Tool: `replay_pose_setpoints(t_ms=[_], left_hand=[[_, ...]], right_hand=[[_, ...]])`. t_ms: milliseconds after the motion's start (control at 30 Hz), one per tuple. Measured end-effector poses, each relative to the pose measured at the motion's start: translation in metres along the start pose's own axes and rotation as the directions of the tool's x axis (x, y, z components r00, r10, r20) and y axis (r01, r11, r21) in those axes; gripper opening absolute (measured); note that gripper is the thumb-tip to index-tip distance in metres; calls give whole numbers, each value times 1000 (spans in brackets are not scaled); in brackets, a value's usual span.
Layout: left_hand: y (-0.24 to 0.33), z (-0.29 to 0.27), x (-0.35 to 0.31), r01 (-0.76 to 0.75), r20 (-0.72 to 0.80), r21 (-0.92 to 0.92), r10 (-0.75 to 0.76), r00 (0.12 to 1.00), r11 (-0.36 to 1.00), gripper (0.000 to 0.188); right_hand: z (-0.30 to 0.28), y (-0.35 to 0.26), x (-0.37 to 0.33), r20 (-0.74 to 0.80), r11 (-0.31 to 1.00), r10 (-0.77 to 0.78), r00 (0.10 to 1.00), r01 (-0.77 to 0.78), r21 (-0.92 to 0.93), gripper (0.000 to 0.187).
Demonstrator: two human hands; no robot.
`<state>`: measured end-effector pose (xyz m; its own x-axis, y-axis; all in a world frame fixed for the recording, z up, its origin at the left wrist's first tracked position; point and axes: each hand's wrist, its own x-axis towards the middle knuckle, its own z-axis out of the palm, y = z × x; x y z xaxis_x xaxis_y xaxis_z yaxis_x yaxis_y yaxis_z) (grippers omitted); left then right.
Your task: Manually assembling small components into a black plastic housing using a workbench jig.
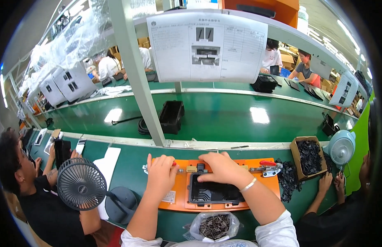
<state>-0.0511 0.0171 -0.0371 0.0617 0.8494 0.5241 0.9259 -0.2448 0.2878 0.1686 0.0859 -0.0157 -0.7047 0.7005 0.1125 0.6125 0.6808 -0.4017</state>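
Note:
An orange fixture board (178,197) lies before me with a shallow black plastic case (215,192) set in it, its inside facing up. My left hand (161,171) is closed at the fixture's left toggle clamp; a bit of its red handle (173,164) shows beside the fingers. My right hand (224,169) grips the case's far edge, thumb inside, fingers beyond; the hand hides part of that edge. Between thumb and forefinger shows a small black part (201,168). At the right stands another toggle clamp (268,168) with a red handle.
A bag of screws (215,226) sits at the near edge. On the right are loose black parts (287,181), a cardboard box (301,166) of them and a light-blue fan (341,150). A black fan (82,185) stands left. A metal post (137,74) rises ahead; co-workers sit either side.

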Motion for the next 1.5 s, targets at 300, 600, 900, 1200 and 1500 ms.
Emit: replay_pose_setpoints(t_ms=[300,600,900,1200,1500], left_hand=[[27,3,-36,-71,-50,-549,52,997,833,23],[-1,-14,-7,-57,-429,-282,-73,901,958,31],[1,-24,4,192,-133,-77,-201,971,978,40],[57,-18,12,99,501,55,-113,858,994,47],[54,-21,12,173,510,-47,-126,851,984,35]], right_hand=[[-23,24,-102,-295,965,192,936,-125,232,62],[-56,97,-159,-842,863,493,217,-2,505,26],[-35,46,-146,-532,742,588,610,-143,655,18],[-6,24,-113,-296,892,429,854,-453,-14,40],[-24,18,-104,-311,863,478,821,-373,340,39]])
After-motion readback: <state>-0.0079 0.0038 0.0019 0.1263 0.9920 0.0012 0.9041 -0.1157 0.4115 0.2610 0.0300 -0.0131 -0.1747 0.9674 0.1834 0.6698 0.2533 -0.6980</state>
